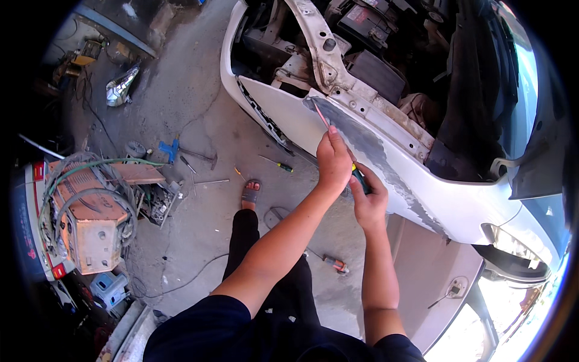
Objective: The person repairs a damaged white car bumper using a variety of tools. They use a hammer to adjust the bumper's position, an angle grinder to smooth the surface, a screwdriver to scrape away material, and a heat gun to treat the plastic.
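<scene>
tool with a green handle (359,177) lies over the near side of the white fender (434,194); the right hand's (370,203) fingers are clamped on that handle. the left hand's (333,158) fingers are closed round a thin reddish shaft (322,114), seemingly the same tool's, its tip at the grey patch's (363,142) far-left end. too hard a push or a tilted grip could skid the tip, gouging the patch or scratching white paint; sweaty fingers could slide down the shaft.
</scene>
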Demonstrator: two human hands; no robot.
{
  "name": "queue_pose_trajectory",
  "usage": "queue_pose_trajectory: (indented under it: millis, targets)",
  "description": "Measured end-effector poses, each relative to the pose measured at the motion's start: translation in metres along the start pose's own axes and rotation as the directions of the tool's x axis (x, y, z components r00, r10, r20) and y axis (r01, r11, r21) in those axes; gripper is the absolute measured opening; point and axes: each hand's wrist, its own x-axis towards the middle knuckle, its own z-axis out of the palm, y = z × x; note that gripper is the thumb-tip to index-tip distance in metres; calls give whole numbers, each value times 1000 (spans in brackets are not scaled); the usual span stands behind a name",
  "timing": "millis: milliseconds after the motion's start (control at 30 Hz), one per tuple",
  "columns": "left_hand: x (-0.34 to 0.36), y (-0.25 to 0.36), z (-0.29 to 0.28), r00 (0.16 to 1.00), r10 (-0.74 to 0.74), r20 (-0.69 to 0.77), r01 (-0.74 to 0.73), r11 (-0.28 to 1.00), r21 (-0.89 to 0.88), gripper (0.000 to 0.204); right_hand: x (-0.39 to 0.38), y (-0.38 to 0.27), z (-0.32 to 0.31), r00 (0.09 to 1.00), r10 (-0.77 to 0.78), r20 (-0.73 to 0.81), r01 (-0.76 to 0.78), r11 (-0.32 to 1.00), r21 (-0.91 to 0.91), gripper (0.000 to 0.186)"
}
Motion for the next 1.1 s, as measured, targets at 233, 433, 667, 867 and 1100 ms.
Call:
queue_pose_trajectory:
  millis: [233,433,667,867,1100]
  targets:
    - [4,2,4,997,10,-82,-8,1000,20,48,9,-16,-8,996,6,89,6,991,-130,33]
    - [-7,-7,15,980,147,-132,-116,970,215,50,1,-10,-22,996,-76,50,84,978,-193,31]
    - [-8,-13,18,980,119,-159,-80,969,236,49,-1,-6,-29,997,64,48,-51,972,-229,30]
    - [-12,-11,16,981,76,-176,-36,975,221,49,1,12,-32,990,-107,94,127,960,-251,32]
    - [-3,-2,13,990,-26,-138,48,986,160,48,8,5,-25,995,-57,83,74,970,-231,30]
